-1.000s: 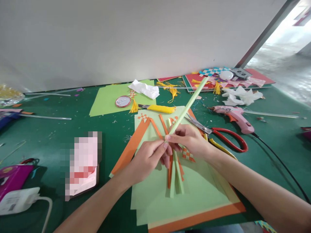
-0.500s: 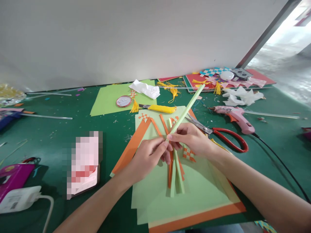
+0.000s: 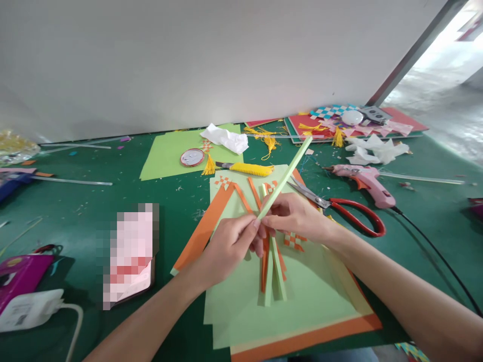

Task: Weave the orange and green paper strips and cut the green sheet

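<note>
A strip [image 3: 289, 173] is pinched by the left hand [image 3: 234, 245] and right hand [image 3: 296, 217], slanting far-right from the grip; scissors [image 3: 335, 205] lie right.

One camera sits on the person's head. It looks forward and down at the green table [image 3: 169, 201]. The left hand [image 3: 228, 246] and right hand [image 3: 296, 216] are close, near the middle. The pale wall [image 3: 188, 65] is farther away, up top. Some floor [image 3: 449, 85] peeks in at the top right.
</note>
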`<state>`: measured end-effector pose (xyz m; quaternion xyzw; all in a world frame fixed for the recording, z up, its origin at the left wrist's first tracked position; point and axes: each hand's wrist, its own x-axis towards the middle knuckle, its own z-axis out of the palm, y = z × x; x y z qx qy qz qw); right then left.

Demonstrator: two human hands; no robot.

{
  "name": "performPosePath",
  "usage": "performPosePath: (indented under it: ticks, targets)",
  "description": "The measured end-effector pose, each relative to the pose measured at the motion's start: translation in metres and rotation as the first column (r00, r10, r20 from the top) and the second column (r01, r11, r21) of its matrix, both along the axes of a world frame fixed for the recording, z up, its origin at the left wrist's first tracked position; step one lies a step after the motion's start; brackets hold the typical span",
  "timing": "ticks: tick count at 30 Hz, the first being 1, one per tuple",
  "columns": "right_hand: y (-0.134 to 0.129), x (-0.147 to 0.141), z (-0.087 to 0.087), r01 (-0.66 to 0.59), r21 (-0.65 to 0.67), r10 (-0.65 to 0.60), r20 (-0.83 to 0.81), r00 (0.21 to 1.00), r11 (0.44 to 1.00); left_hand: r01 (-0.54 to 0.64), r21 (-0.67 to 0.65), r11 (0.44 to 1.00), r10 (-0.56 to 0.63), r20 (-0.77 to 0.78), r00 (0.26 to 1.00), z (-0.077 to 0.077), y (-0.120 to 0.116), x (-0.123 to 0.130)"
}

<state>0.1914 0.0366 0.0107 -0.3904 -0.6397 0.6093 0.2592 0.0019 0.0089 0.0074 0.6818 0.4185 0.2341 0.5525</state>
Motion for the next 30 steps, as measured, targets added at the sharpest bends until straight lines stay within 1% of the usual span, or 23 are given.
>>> performPosePath:
  ticks: [3,5,7,9,11,16,21,25,30]
  targets:
    - [-0.002,-0.004,-0.003,0.023,0.005,-0.023,-0.027,0.999,1.000,0.017,0.021,1.000,-0.017,-0.033,0.999,0.001,0.000,0.000]
    - [-0.002,-0.003,-0.003,0.041,0.002,-0.041,-0.022,0.999,0.999,0.020,0.008,1.000,-0.020,-0.038,0.999,0.002,0.000,0.000]
    - [0.000,0.001,-0.002,0.090,0.014,-0.090,0.018,0.996,0.996,0.029,-0.016,0.999,-0.030,-0.032,0.999,0.003,0.000,-0.001]
    - [0.002,0.006,-0.001,0.168,0.038,-0.170,0.064,0.983,0.985,0.039,-0.035,0.999,-0.040,-0.029,0.999,0.005,-0.001,-0.001]
    - [0.004,0.011,0.000,0.195,0.055,-0.198,0.046,0.979,0.979,0.040,-0.047,0.998,-0.041,-0.026,0.999,0.005,-0.001,-0.001]
    - [0.005,0.010,-0.003,0.196,0.032,-0.198,0.049,0.979,0.980,0.002,-0.054,0.999,-0.004,-0.038,0.999,0.001,0.001,0.001]
    - [0.000,0.000,-0.004,0.081,-0.041,-0.082,-0.026,0.996,0.996,-0.020,-0.014,1.000,0.020,-0.048,0.999,-0.002,0.001,0.001]
    - [0.000,0.000,-0.004,0.095,-0.061,-0.097,-0.020,0.995,0.994,-0.032,0.005,0.999,0.032,-0.032,0.999,0.000,0.000,0.000]
    - [0.000,0.001,-0.005,0.099,-0.045,-0.101,-0.052,0.994,0.994,-0.032,0.013,0.999,0.033,-0.029,0.999,0.000,0.001,0.001]
